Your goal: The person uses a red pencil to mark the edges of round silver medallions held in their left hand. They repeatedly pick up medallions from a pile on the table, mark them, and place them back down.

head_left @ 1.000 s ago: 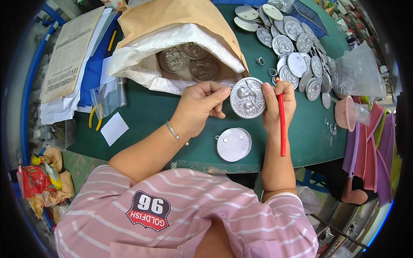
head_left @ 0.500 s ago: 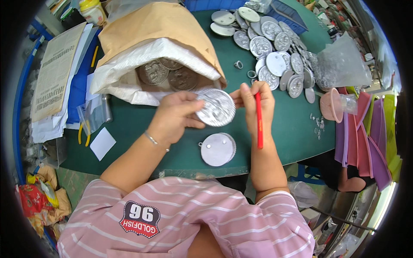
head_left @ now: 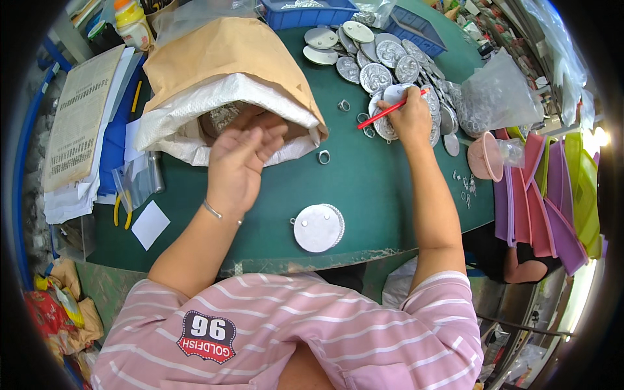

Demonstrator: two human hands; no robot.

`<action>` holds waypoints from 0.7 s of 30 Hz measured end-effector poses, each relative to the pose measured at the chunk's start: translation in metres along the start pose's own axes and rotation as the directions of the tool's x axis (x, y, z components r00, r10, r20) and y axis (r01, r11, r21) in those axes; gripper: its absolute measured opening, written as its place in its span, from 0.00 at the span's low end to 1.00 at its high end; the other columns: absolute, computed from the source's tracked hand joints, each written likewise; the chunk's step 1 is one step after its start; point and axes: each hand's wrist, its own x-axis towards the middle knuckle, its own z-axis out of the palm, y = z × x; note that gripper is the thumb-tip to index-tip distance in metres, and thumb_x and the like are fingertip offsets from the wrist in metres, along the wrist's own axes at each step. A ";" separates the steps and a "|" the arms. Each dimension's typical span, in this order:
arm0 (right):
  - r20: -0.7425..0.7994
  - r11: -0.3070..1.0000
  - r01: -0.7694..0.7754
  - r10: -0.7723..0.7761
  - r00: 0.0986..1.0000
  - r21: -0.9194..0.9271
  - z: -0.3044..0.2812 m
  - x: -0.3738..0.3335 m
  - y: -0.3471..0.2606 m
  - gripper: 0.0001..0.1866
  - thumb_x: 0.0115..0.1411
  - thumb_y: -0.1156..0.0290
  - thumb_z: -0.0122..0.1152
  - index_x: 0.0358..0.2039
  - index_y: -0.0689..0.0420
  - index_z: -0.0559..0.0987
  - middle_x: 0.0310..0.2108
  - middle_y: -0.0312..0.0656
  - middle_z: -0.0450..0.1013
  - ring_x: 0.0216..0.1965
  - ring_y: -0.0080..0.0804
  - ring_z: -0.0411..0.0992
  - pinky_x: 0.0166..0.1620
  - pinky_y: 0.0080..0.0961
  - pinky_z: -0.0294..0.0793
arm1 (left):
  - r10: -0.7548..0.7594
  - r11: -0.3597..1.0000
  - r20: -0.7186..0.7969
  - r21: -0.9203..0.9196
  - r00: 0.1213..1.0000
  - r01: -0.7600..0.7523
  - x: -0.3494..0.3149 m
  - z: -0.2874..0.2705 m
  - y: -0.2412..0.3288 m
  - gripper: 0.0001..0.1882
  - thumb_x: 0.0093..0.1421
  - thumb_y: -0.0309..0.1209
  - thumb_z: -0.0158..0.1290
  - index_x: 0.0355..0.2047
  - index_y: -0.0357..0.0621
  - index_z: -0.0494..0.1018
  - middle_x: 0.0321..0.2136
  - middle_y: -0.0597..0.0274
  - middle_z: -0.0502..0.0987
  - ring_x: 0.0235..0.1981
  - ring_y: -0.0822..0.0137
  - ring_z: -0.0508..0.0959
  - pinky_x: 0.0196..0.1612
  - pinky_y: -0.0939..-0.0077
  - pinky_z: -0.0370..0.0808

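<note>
My left hand (head_left: 244, 146) is at the mouth of a brown paper sack (head_left: 221, 49) with a white woven lining. Its palm is turned up, its fingers are apart and it holds nothing. Embossed metal discs (head_left: 224, 117) lie inside, partly hidden by the hand and the lining. My right hand (head_left: 413, 117) grips a slim red stick (head_left: 390, 110), pen-like in shape, and rests over a pile of silvery discs (head_left: 376, 78). Whether its fingers also pinch a disc, I cannot tell. Near the table's front edge lie stacked discs (head_left: 316, 229), the top one plain side up with two small studs.
Metal rings (head_left: 324, 156) lie between sack and pile. Blue bins (head_left: 309, 14) stand at the back. At right are a clear bag (head_left: 500, 91), a pink cup (head_left: 485, 156) and coloured plastic bins (head_left: 539, 195). Papers (head_left: 84, 117) and yellow-handled pliers (head_left: 122, 211) lie at left.
The embossed disc has left my left hand, which has moved to the sack's mouth and opened. My right hand has reached away to the disc pile, still holding the red stick, now turned sideways.
</note>
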 end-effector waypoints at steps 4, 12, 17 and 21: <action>-0.062 0.997 0.078 -0.079 0.995 -0.016 -0.003 0.008 -0.004 0.13 0.51 0.66 0.60 0.25 0.58 0.66 0.18 0.49 0.71 0.23 0.53 0.71 0.25 0.44 0.68 | -0.120 0.982 0.093 0.154 0.988 0.105 -0.011 0.005 -0.010 0.16 0.59 0.27 0.47 0.48 0.36 0.64 0.36 0.53 0.76 0.34 0.68 0.77 0.35 0.79 0.75; -0.022 0.459 -0.114 0.281 0.959 0.881 -0.045 -0.013 -0.028 0.15 0.49 0.76 0.66 0.19 0.57 0.65 0.16 0.33 0.66 0.19 0.16 0.60 0.22 0.17 0.62 | -0.202 0.946 0.181 0.290 0.963 0.144 -0.016 0.009 -0.021 0.23 0.56 0.24 0.52 0.52 0.35 0.62 0.40 0.51 0.74 0.37 0.65 0.77 0.37 0.79 0.76; 0.120 0.062 -0.125 0.081 0.990 0.990 -0.052 -0.080 -0.102 0.16 0.50 0.81 0.63 0.20 0.56 0.63 0.26 0.45 0.75 0.24 0.20 0.68 0.28 0.15 0.69 | -0.072 0.982 0.260 0.188 0.963 0.022 -0.018 0.015 -0.024 0.28 0.52 0.20 0.55 0.53 0.33 0.60 0.44 0.53 0.72 0.41 0.70 0.75 0.40 0.80 0.75; 0.118 0.031 -0.116 -0.058 0.991 0.993 -0.041 -0.095 -0.103 0.16 0.51 0.83 0.60 0.20 0.57 0.61 0.29 0.50 0.76 0.27 0.22 0.71 0.31 0.16 0.70 | -0.029 0.851 0.185 0.519 0.982 -0.073 -0.023 0.010 -0.022 0.16 0.49 0.19 0.58 0.41 0.31 0.72 0.34 0.58 0.76 0.35 0.74 0.75 0.39 0.83 0.74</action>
